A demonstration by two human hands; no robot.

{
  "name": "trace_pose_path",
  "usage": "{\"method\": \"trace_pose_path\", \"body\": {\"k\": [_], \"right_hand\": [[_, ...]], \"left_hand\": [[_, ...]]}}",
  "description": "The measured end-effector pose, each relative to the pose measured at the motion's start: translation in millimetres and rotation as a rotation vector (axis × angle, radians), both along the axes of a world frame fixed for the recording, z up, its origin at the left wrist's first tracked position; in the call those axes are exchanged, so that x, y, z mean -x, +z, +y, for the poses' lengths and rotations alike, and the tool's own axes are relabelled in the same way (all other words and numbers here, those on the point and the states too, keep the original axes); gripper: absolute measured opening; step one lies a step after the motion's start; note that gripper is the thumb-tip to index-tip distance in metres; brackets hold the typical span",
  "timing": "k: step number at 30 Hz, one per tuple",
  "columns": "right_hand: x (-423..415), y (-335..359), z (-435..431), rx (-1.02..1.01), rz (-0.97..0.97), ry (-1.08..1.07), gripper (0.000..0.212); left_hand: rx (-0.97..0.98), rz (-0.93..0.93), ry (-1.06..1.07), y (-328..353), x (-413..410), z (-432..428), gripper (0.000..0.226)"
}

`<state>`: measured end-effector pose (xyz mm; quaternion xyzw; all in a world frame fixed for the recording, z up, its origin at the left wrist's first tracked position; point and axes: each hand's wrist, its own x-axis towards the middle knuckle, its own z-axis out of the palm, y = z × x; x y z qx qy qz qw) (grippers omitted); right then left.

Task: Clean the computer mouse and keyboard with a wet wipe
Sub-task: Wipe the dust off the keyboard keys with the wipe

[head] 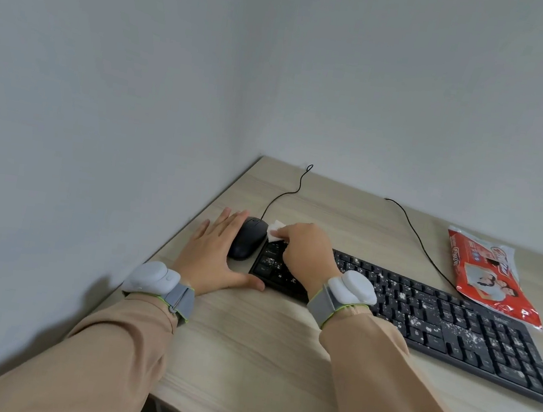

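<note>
A black wired mouse (247, 239) lies by the desk's left edge, just left of a black keyboard (438, 317) speckled with white crumbs. My left hand (219, 254) lies flat on the desk beside the mouse, fingers straight along its left side, thumb touching the keyboard's near left corner. My right hand (309, 252) pinches a folded white wet wipe (275, 230) over the keyboard's far left corner, next to the mouse. Its fingers hide the keys beneath them.
A red and white wet-wipe pack (492, 276) lies at the right behind the keyboard. Two black cables (411, 231) run toward the back wall. The wooden desk (261, 353) stands in a corner, walls at left and behind; its front edge is near.
</note>
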<state>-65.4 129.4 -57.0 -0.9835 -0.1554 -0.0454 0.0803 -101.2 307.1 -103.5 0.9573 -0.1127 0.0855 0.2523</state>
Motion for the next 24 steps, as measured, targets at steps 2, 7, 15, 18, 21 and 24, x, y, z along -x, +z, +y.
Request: {"method": "trace_pose_path", "body": {"k": [2, 7, 15, 18, 21, 24], "right_hand": [[-2, 1, -6, -0.084, -0.021, -0.022, 0.053], [-9, 8, 4, 0.039, 0.007, -0.089, 0.042], [-4, 10, 9, 0.16, -0.005, -0.017, 0.045], [5, 1, -2, 0.046, -0.022, 0.037, 0.054], [11, -5, -8, -0.069, -0.014, 0.075, 0.053], [18, -10, -10, -0.109, -0.01, 0.11, 0.053]], "left_hand": [[0.004, 0.008, 0.006, 0, 0, 0, 0.131], [0.003, 0.01, 0.013, -1, 1, 0, 0.131], [-0.012, 0.007, -0.002, -1, 0, 0, 0.13], [-0.023, 0.006, -0.003, -1, 0, 1, 0.131], [-0.019, 0.005, -0.004, -3, -2, 1, 0.131], [-0.018, 0.003, -0.005, -4, -2, 1, 0.132]]}}
